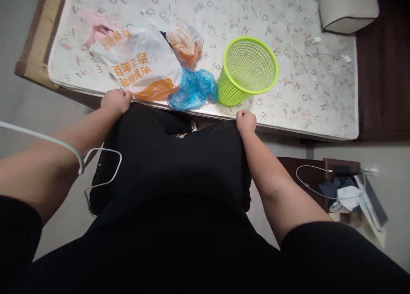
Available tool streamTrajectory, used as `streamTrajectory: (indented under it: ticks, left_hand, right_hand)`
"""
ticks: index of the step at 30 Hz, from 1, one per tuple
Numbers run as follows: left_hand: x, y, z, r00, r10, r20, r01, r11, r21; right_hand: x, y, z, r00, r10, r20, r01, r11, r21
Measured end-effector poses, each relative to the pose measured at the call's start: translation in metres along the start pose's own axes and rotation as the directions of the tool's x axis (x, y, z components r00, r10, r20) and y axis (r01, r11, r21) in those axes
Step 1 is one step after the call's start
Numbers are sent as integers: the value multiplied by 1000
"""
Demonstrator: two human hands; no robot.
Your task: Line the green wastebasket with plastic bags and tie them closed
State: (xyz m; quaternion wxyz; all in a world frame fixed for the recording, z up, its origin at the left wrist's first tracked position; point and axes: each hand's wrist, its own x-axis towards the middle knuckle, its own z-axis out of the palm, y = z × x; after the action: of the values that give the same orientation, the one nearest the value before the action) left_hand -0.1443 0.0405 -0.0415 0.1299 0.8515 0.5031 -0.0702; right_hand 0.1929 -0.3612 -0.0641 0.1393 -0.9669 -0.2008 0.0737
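My left hand (117, 101) is closed in a fist on my left knee, at the near edge of the mattress. Just beyond it lies a white plastic bag with orange lettering (141, 63). My right hand (246, 121), also a fist, rests on my right knee. Nothing shows in either hand. Close to the right fist a lime-green mesh basket (232, 86) stands upright on the mattress. Between the basket and the white bag sits a crumpled blue plastic bag (192, 91) with a red drawstring. Black trousers (182, 157) cover my legs.
Behind the bags lie a pink cloth (101, 27) and a clear-and-orange bag (185, 42). The lettered mattress (304, 72) holds a white cable (312, 46). A thin white wire-like loop (102, 149) crosses my left arm. Below right, a dark shelf (307, 166) holds assorted items.
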Motion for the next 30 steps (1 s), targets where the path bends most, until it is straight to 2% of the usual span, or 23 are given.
streamTrajectory:
  ticks: [6, 10, 13, 24, 30]
  left_hand:
    - [3, -5, 3, 1000, 5, -21, -7, 998, -57]
    - [4, -3, 2, 998, -61, 20, 63, 995, -73]
    - [4, -3, 1, 997, -62, 37, 65, 995, -76]
    - [9, -11, 5, 999, -45, 25, 45, 999, 0]
    - [8, -9, -1, 993, -64, 99, 57, 996, 71]
  right_hand:
    - [2, 2, 1, 1000, 8, -11, -8, 1000, 14]
    - [2, 0, 0, 1000, 20, -11, -20, 999, 37]
    - [1, -1, -1, 999, 33, -14, -32, 999, 44]
    - [0, -2, -3, 999, 33, 4, -33, 999, 10]
    - [-1, -6, -4, 999, 48, 16, -49, 998, 36]
